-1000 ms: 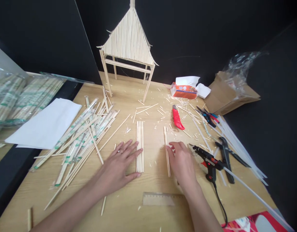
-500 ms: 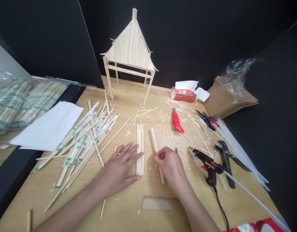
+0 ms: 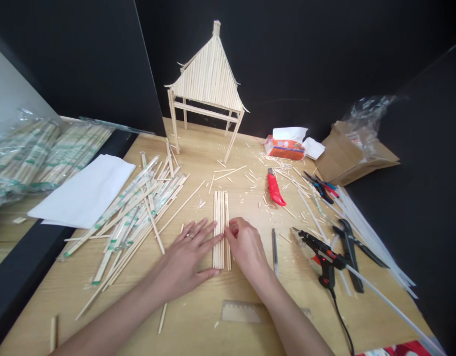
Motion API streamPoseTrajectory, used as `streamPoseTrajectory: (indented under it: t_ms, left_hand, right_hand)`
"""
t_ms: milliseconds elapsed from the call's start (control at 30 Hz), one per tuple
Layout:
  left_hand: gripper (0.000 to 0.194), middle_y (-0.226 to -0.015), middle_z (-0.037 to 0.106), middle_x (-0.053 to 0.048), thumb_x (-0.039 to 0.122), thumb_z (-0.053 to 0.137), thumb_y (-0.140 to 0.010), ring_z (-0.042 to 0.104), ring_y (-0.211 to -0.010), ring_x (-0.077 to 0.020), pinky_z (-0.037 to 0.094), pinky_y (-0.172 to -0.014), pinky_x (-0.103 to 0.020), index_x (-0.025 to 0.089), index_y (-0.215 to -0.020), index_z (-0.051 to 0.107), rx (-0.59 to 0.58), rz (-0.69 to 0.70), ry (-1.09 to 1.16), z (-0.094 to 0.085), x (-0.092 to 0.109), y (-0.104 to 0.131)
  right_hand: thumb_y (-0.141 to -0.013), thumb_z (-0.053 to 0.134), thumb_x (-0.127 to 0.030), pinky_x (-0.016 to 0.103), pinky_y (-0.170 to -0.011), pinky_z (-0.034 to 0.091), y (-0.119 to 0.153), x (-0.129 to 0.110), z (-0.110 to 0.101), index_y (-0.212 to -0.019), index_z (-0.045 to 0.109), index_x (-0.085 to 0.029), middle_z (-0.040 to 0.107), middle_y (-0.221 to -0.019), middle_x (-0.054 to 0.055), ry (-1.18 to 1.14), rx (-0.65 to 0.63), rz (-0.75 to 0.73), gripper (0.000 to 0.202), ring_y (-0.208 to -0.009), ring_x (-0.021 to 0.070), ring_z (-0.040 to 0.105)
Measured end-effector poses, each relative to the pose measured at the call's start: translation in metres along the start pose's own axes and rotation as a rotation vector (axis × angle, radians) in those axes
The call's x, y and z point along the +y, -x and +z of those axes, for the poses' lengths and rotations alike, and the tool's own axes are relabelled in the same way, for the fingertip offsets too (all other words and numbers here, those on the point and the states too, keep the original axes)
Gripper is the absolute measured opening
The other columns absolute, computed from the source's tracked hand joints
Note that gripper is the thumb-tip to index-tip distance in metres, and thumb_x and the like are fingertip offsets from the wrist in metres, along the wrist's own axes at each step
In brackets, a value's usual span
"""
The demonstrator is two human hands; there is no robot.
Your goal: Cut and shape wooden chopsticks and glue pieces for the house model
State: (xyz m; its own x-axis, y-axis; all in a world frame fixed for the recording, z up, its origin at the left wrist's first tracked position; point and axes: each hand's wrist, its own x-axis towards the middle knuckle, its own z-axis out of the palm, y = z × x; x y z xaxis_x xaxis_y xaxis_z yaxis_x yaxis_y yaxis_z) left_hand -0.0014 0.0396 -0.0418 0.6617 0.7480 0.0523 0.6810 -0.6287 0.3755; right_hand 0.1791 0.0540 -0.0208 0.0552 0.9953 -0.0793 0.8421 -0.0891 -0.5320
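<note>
Several wooden chopsticks lie side by side in a flat row (image 3: 218,212) in front of me. My left hand (image 3: 186,254) rests flat on the table with fingers spread, its fingertips on the left side of that row. At the row's right edge, my right hand (image 3: 248,244) pinches a single chopstick (image 3: 227,205) that lies nearly parallel to the others, with a thin gap at most. A clear ruler (image 3: 242,311) lies nearer to me, partly hidden by my right forearm. Right of my right hand is a dark pen (image 3: 274,249).
A stick-built house model (image 3: 209,79) stands at the back. Wrapped and loose chopsticks (image 3: 139,217) are heaped on the left beside white paper (image 3: 83,193). On the right are a red cutter (image 3: 275,188), a glue gun (image 3: 324,252), pliers (image 3: 320,188) and a paper bag (image 3: 350,153).
My right hand has moved left with the chopstick, bringing it from a slant apart from the row to close beside it. The pen is now uncovered. My left hand stays at the row.
</note>
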Motion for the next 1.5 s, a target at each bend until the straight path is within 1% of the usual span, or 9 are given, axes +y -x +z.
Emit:
streamPoseTrajectory:
  t_ms: [200, 367, 633, 1033, 1167, 1267, 1333, 1433, 1500]
  left_hand:
    - [0.067, -0.153, 0.022, -0.002, 0.053, 0.049, -0.085, 0.017, -0.14, -0.0257, 0.021, -0.112, -0.051, 0.031, -0.143, 0.026, -0.021, -0.01, -0.013, -0.001, 0.0, 0.0]
    - [0.066, -0.153, 0.022, -0.002, 0.051, 0.05, -0.085, 0.017, -0.14, -0.0256, 0.019, -0.113, -0.051, 0.031, -0.143, 0.027, -0.021, -0.01, 0.006, -0.001, 0.001, 0.0]
    - [0.08, -0.153, 0.021, 0.0, 0.054, 0.053, -0.081, 0.016, -0.14, -0.0235, 0.017, -0.114, -0.048, 0.029, -0.146, 0.014, -0.027, -0.041, 0.063, -0.006, 0.004, 0.0]
    - [0.085, -0.15, 0.027, -0.013, 0.064, 0.059, -0.071, 0.023, -0.138, -0.0293, 0.02, -0.111, -0.052, 0.02, -0.139, 0.033, 0.082, -0.036, 0.127, -0.011, 0.01, 0.004]
    - [0.061, -0.141, 0.042, -0.015, 0.048, 0.057, -0.081, 0.033, -0.133, -0.0293, 0.027, -0.109, -0.05, 0.017, -0.131, 0.044, 0.191, -0.032, 0.09, -0.009, 0.016, 0.003]
    - [0.026, -0.114, 0.063, -0.01, 0.021, 0.045, -0.091, 0.056, -0.109, -0.0199, 0.041, -0.099, -0.038, 0.016, -0.114, 0.056, 0.262, 0.117, 0.016, -0.008, 0.021, 0.007]
    - [0.024, -0.092, 0.068, -0.006, 0.013, 0.041, -0.09, 0.062, -0.086, -0.0152, 0.049, -0.08, -0.029, 0.015, -0.106, 0.059, 0.3, 0.319, -0.07, -0.008, 0.026, 0.012]
    - [0.02, -0.068, 0.064, -0.004, 0.016, 0.048, -0.087, 0.057, -0.058, -0.0116, 0.043, -0.048, -0.022, 0.011, -0.099, 0.063, 0.433, 0.585, -0.165, -0.009, 0.036, 0.02]
    - [0.017, -0.057, 0.057, -0.001, 0.017, 0.053, -0.083, 0.049, -0.046, -0.0087, 0.035, -0.037, -0.021, 0.009, -0.091, 0.066, 0.521, 0.684, -0.157, -0.007, 0.042, 0.023]
  right_hand:
    - [-0.087, 0.051, -0.013, 0.027, -0.075, 0.046, -0.001, 0.002, 0.005, -0.101, 0.062, -0.016, 0.065, -0.089, 0.007, -0.032, 0.027, -0.101, 0.019, -0.079, 0.0184, 0.062]
    - [-0.087, 0.05, -0.013, 0.028, -0.075, 0.046, 0.0, 0.003, 0.005, -0.1, 0.062, -0.016, 0.062, -0.087, 0.006, -0.034, 0.045, -0.131, 0.018, -0.078, 0.019, 0.061]
    - [-0.087, 0.047, -0.01, 0.031, -0.076, 0.047, 0.0, 0.006, 0.006, -0.104, 0.061, -0.013, 0.062, -0.089, 0.009, -0.059, 0.054, -0.183, 0.023, -0.081, 0.021, 0.061]
    - [-0.089, 0.043, -0.021, 0.035, -0.074, 0.049, 0.0, 0.021, -0.003, -0.107, 0.06, -0.012, 0.064, -0.091, 0.011, -0.058, 0.122, -0.22, 0.026, -0.085, 0.0231, 0.062]
    - [-0.09, 0.043, -0.021, 0.034, -0.075, 0.048, -0.002, 0.018, -0.009, -0.105, 0.061, -0.014, 0.064, -0.095, 0.01, -0.019, 0.126, -0.283, 0.024, -0.085, 0.0227, 0.061]
    - [-0.091, 0.042, -0.019, 0.033, -0.076, 0.047, -0.009, 0.003, -0.015, -0.101, 0.063, -0.016, 0.065, -0.093, 0.009, 0.022, 0.089, -0.393, 0.023, -0.083, 0.0214, 0.061]
    - [-0.091, 0.042, -0.017, 0.03, -0.077, 0.046, -0.016, -0.012, -0.016, -0.099, 0.064, -0.018, 0.065, -0.092, 0.007, 0.058, 0.048, -0.481, 0.023, -0.082, 0.0196, 0.061]
    - [-0.091, 0.043, -0.012, 0.027, -0.078, 0.044, -0.033, -0.04, -0.011, -0.097, 0.066, -0.021, 0.064, -0.093, 0.005, 0.163, -0.059, -0.631, 0.025, -0.086, 0.0177, 0.06]
    - [-0.088, 0.045, -0.007, 0.026, -0.077, 0.042, -0.045, -0.058, -0.003, -0.095, 0.067, -0.021, 0.064, -0.093, 0.005, 0.246, -0.152, -0.73, 0.027, -0.088, 0.0174, 0.059]
